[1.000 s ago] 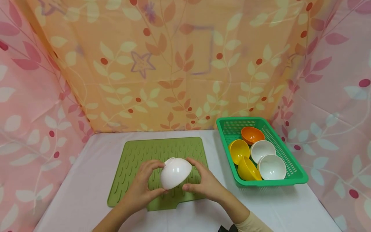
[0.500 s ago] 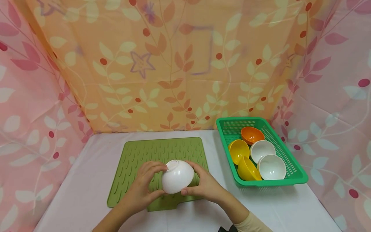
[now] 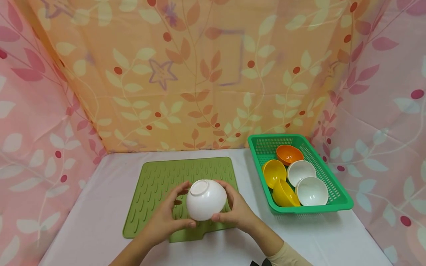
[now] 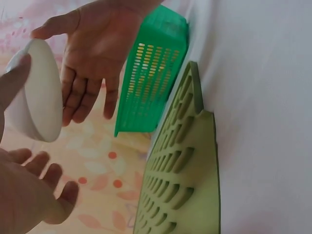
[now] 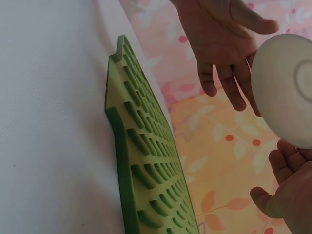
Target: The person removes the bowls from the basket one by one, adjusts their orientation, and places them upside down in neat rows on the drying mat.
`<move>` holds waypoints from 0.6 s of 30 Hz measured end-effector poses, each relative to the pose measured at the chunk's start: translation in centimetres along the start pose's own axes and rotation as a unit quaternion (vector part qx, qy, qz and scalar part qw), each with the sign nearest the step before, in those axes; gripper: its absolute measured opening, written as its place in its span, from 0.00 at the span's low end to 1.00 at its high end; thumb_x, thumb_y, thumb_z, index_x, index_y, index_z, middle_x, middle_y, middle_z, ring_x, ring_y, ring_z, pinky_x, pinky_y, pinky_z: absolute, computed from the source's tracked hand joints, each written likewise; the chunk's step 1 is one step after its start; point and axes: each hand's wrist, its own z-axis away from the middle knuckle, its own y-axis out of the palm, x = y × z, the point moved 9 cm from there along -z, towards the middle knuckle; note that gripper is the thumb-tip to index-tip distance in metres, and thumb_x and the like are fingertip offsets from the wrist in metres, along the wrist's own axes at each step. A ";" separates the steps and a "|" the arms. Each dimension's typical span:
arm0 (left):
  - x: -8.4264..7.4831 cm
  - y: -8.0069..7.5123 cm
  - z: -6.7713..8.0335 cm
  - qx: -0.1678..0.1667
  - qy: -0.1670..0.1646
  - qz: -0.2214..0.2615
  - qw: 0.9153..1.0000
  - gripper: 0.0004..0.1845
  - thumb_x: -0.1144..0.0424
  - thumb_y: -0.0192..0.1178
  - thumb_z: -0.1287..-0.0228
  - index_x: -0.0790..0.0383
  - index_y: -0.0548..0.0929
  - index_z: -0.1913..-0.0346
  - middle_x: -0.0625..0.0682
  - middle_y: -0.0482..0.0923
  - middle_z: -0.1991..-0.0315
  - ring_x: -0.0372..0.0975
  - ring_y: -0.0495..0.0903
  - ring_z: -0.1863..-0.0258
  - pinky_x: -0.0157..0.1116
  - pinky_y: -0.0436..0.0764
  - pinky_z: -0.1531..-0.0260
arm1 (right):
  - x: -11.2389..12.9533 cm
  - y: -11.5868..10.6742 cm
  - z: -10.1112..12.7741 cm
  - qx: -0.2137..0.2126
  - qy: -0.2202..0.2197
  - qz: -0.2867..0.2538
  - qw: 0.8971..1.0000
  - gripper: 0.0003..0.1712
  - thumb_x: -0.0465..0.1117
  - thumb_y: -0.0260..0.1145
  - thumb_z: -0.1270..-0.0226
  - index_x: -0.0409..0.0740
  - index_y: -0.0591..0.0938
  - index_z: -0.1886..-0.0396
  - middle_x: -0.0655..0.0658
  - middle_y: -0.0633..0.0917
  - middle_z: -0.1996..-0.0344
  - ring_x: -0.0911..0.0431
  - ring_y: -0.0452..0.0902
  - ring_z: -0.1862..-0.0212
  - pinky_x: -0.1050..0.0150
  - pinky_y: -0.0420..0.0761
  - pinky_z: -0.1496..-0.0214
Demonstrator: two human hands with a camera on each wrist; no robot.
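Both hands on one white bowl point(image 3: 205, 199), held upside down, base ring up, just above the green mat point(image 3: 156, 192), near its front edge. Left hand point(image 3: 166, 218) cups bowl's left side, thumb under rim, fingers curled round the far side. Right hand point(image 3: 237, 210) does same on the right, so both gripping, not flat. Wrist cams show fingers only loosely bent around it. Basket point(image 3: 336, 192) sits to the right on the table point(image 3: 83, 229), apart from mat, w/ 5 bowls inside: orange point(image 3: 288, 154), 2 yellow point(image 3: 274, 171), 2 white point(image 3: 312, 191).
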 end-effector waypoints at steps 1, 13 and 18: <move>0.2 0.2 0.0 0.015 -0.014 0.023 1.000 0.57 0.51 0.83 0.56 0.41 0.62 0.22 0.45 0.67 0.27 0.47 0.69 0.32 0.53 0.74 0.39 | 0.0 0.1 0.0 0.006 -0.006 -0.004 1.000 0.55 0.54 0.83 0.48 0.51 0.65 0.24 0.47 0.73 0.29 0.49 0.62 0.25 0.38 0.56 0.24; 0.9 1.2 0.1 0.076 -0.067 0.130 0.986 0.53 0.56 0.82 0.52 0.40 0.63 0.23 0.54 0.66 0.29 0.53 0.71 0.39 0.60 0.73 0.43 | 0.4 1.4 0.1 0.064 -0.035 -0.034 0.997 0.60 0.54 0.80 0.43 0.43 0.56 0.20 0.44 0.70 0.28 0.47 0.64 0.26 0.44 0.61 0.25; 1.1 0.9 0.1 0.066 -0.068 0.131 0.987 0.54 0.57 0.83 0.53 0.43 0.64 0.23 0.53 0.69 0.30 0.52 0.71 0.38 0.61 0.72 0.41 | 0.3 1.5 0.2 0.060 -0.031 -0.023 0.997 0.62 0.56 0.80 0.43 0.46 0.54 0.18 0.45 0.65 0.23 0.47 0.54 0.21 0.34 0.50 0.24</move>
